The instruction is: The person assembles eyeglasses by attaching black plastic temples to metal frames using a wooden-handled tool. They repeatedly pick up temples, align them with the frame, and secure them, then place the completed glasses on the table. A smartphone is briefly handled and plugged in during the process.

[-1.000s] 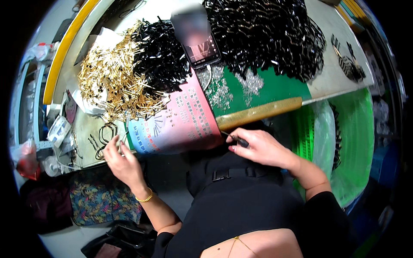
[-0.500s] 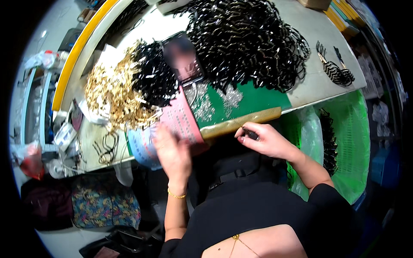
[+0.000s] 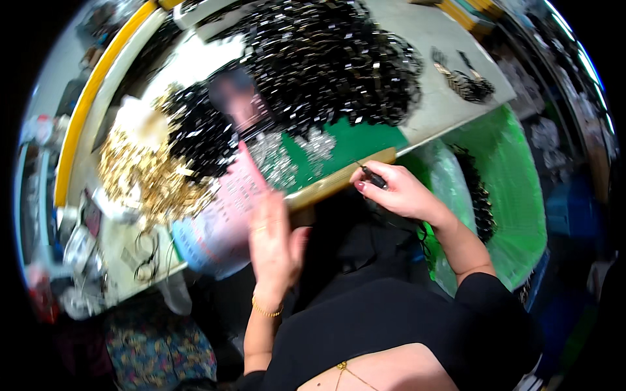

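Observation:
My left hand [image 3: 275,244], blurred by motion, is at the right edge of a pink and blue printed sheet [image 3: 225,205]. Its fingers are stretched out with the thumb apart, and I see nothing in it. Between the fingers of my right hand [image 3: 405,192] is a small black-handled tool [image 3: 375,177] with a thin tip. That tip points toward the yellow ridged strip [image 3: 345,181] along the table edge. Small silvery pieces [image 3: 274,159] lie in two heaps on a green mat [image 3: 372,138] beyond the strip.
A big heap of glossy black looped pieces [image 3: 332,65] covers the back. Gold pieces [image 3: 147,163] are piled at left, near a phone [image 3: 238,101]. A bundle of dark pieces [image 3: 469,85] lies at far right. Beside the table stands a green lined basket [image 3: 515,195].
The whole view has shifted, so the table's contents appear further left. My left hand has moved slightly right along the sheet. My right hand still grips the tool, whose thin tip now shows.

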Motion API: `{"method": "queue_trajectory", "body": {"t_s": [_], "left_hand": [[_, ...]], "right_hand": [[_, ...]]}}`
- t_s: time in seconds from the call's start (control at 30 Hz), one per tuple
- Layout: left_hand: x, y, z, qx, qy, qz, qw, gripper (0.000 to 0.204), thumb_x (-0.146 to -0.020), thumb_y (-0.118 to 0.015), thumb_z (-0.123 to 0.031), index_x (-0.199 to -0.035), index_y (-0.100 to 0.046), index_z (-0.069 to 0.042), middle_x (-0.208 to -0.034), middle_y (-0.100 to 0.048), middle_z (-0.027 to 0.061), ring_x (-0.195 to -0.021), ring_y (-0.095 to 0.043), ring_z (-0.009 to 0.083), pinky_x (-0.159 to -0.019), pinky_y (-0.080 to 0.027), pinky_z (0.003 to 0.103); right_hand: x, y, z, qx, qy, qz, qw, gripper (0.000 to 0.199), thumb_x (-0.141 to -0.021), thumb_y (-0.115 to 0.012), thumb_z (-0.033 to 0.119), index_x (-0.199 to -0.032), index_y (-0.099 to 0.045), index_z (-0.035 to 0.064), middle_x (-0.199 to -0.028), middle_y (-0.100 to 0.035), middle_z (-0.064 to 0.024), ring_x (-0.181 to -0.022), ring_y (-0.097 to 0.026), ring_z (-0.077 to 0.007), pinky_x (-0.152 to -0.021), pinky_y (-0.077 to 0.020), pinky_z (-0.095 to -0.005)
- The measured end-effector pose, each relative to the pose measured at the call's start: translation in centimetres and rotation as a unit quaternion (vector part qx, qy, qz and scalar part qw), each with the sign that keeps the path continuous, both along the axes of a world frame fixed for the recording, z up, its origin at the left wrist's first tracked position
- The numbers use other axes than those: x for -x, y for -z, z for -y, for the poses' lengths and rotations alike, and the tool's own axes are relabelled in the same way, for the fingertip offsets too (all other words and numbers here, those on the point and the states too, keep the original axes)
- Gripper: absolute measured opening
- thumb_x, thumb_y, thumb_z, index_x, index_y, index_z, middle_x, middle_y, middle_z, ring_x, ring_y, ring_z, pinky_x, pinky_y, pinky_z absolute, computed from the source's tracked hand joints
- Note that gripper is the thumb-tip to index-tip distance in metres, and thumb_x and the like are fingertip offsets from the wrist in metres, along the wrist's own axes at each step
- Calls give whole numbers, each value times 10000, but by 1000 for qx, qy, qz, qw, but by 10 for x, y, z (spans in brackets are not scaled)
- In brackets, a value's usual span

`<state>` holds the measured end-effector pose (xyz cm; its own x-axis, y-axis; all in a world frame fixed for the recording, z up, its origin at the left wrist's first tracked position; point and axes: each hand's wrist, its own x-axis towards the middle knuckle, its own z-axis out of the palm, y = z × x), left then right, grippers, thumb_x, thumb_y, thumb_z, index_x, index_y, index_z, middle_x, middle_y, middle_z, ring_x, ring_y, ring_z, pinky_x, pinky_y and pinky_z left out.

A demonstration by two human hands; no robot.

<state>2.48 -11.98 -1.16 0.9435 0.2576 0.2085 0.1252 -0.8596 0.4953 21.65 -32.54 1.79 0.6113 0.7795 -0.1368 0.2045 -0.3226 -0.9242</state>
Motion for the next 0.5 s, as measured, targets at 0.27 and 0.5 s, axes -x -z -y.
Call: {"method": "queue_trajectory", "body": {"t_s": [0.27, 0.5], "left_hand": [[-39, 9, 10, -120, 106, -121, 980, 809, -903, -659, -372, -1553, -322, -29, -1620, -313, 145, -1527, -228, 328, -1248, -79, 544], [-23, 4, -23, -141, 44, -173, 974, 861, -902, -647, -416, -1546, -289, 30, -1637, -256, 180, -1540, -172, 347, -1249, -86, 543]], "right_hand": [[-54, -15, 27, 156, 132, 189, 961, 245, -957, -600, 264, -1011, -636, 28, -898, -683, -194, -846, -657, -405, -728, -511, -473], [-103, -31, 40, 232, 291, 239, 897, 217, -944, -604, 226, -1016, -650, 27, -820, -679, -199, -762, -663, -393, -692, -515, -447]]}}
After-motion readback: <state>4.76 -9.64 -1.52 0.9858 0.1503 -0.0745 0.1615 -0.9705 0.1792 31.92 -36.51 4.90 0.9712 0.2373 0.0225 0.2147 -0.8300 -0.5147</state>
